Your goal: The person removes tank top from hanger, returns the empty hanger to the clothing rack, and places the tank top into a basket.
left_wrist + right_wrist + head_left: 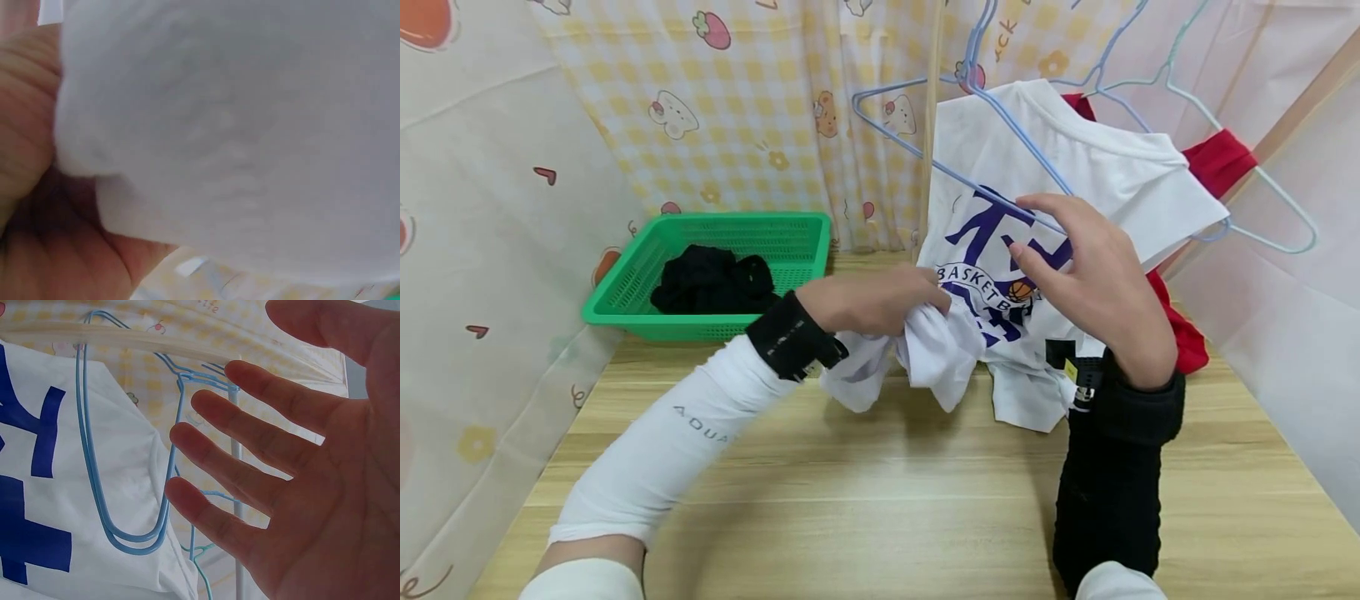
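Observation:
My left hand (872, 302) grips a bunched white cloth (943, 354), which hangs just over the table. Its ribbed white fabric (250, 137) fills most of the left wrist view. A white basketball shirt (977, 133) with purple print hangs directly behind it. My right hand (1097, 267), fingers spread and holding nothing, is in front of this shirt, thumb and index finger near the lower bar of a blue hanger (973, 62). In the right wrist view, the open palm (325, 500) faces the camera beside the blue hanger wires (92, 456).
At the left stands a green basket (715, 329) with black clothing (711, 279) inside. A wooden rod (928, 125) runs above the table (880, 517). Behind the shirt hang a red garment (1221, 158) and a pale green hanger (1288, 196). Patterned curtains (752, 108) enclose the space.

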`<state>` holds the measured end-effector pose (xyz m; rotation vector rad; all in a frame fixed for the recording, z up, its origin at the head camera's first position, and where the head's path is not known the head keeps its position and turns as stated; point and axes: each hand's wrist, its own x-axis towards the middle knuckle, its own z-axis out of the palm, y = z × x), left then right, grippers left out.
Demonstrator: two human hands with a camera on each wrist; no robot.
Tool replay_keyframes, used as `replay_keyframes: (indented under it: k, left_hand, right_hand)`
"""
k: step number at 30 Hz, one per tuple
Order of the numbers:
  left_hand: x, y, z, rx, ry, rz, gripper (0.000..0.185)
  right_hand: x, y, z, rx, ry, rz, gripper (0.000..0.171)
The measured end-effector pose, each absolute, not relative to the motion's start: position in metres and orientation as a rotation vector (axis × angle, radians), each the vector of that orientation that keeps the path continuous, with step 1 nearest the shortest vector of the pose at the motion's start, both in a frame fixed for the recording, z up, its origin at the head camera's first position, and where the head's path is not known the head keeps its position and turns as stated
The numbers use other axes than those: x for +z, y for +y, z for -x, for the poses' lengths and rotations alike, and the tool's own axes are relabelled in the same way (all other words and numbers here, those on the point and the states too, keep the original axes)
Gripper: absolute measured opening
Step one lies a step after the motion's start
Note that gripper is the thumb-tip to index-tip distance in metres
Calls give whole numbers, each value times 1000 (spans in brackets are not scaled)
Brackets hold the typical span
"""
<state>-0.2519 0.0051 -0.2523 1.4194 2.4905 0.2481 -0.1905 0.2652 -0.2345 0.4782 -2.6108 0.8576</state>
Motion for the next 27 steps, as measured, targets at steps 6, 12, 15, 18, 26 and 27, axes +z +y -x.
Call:
replay_keyframes:
  k: [6,12,15,18,26,27]
  left_hand:
    - [-204,-23,261,376,2646,-1479,35]
    - [-165,-55,280,455,2817,-1458,30]
    - [-152,-73,290,441,2884,-1337,34]
    - [-146,-92,300,406,2951,-1219,37]
    - [-146,-151,327,361,3056,-933,42]
    - [-147,-158,329,346,3065,-911,42]
  right_hand:
    - [-235,269,190,859,-2610,-464,54]
    - [-235,269,190,856,-2608,-465,53]
    - [-235,268,191,860,-2608,-466,53]
    - [-236,268,192,865,-2607,-472,54]
    - [-237,268,192,872,-2610,-482,54]
    - [-237,268,192,872,-2611,-481,53]
